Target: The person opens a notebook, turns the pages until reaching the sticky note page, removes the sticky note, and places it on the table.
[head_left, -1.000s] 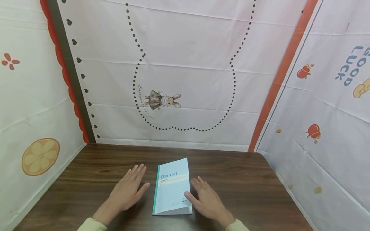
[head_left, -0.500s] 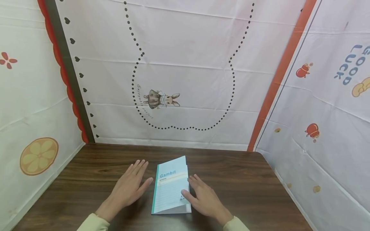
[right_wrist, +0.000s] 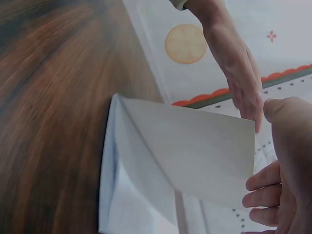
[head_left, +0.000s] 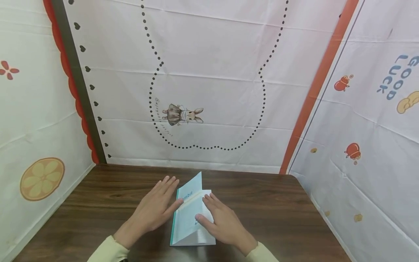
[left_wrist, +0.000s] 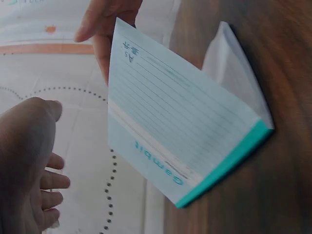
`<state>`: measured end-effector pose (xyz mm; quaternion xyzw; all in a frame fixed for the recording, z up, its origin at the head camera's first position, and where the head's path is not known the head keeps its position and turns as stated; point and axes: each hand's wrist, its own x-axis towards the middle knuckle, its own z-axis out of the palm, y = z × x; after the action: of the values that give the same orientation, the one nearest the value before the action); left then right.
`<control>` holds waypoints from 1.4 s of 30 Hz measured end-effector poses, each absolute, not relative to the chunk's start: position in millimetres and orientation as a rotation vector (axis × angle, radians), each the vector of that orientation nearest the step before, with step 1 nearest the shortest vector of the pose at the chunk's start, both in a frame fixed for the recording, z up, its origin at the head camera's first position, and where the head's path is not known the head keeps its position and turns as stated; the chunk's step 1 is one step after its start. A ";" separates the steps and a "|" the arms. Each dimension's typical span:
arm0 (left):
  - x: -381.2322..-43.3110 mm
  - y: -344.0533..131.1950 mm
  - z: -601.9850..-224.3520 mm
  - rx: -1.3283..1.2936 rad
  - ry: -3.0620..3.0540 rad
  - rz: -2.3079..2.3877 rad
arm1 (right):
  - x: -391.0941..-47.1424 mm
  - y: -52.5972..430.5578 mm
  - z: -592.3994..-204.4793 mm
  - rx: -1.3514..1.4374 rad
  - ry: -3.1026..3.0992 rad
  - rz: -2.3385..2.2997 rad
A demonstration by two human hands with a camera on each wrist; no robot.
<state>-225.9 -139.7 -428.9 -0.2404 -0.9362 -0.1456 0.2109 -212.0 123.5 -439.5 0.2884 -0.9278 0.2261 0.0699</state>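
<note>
A pale blue notebook [head_left: 187, 225] with a teal spine and "Gambit" on its front lies on the table, its cover raised at a slant so that white pages [left_wrist: 229, 73] show underneath. At the cover's free edge is my right hand [head_left: 226, 222], fingers extended and thumb overlapping the cover in the head view. In the right wrist view the cover's blank inner side [right_wrist: 195, 141] faces the camera, close to those fingertips. My left hand [head_left: 150, 209] hovers by the spine side, fingers straight, its thumb tip overlapping the cover; nothing is in its grasp.
The dark wood-grain table [head_left: 271, 203] is bounded by white printed cloth at the back [head_left: 212, 109], left [head_left: 19, 127] and right [head_left: 376, 127]. Pale yellow sleeves [head_left: 109, 251] cover both forearms.
The notebook's cover has risen and swung left, exposing more white page. My right hand has moved left with it, and my left hand has shifted right toward the notebook.
</note>
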 end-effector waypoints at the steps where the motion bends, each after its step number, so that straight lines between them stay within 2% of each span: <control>1: -226.2 -138.5 -426.3 -0.672 -2.607 -0.395 | -211.7 121.6 -438.4 0.878 -2.792 0.678; 9: -231.6 -129.3 -410.3 -0.701 -2.661 -0.462 | -209.0 106.5 -433.8 0.960 -2.743 0.636; 18: -234.5 -124.0 -405.5 -0.940 -2.656 -0.491 | -206.4 86.8 -430.4 1.080 -2.704 0.592; 22: -232.2 -128.5 -407.3 -0.955 -2.675 -0.444 | -207.5 86.4 -431.0 1.148 -2.708 0.546; 27: -224.2 -143.5 -409.3 -0.890 -2.690 -0.417 | -215.7 97.1 -437.8 1.213 -2.736 0.510; 34: -214.9 -175.6 -414.0 -0.778 -2.707 -0.467 | -234.7 122.6 -460.2 1.166 -2.820 0.441; 42: -207.3 -213.6 -429.1 -0.722 -2.740 -0.610 | -235.3 144.2 -475.9 1.161 -2.902 0.402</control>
<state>-207.3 -213.6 -429.1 -0.2471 -0.9384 -0.2090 0.1212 -235.3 144.2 -475.9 0.3685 -0.9208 0.1275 -0.0049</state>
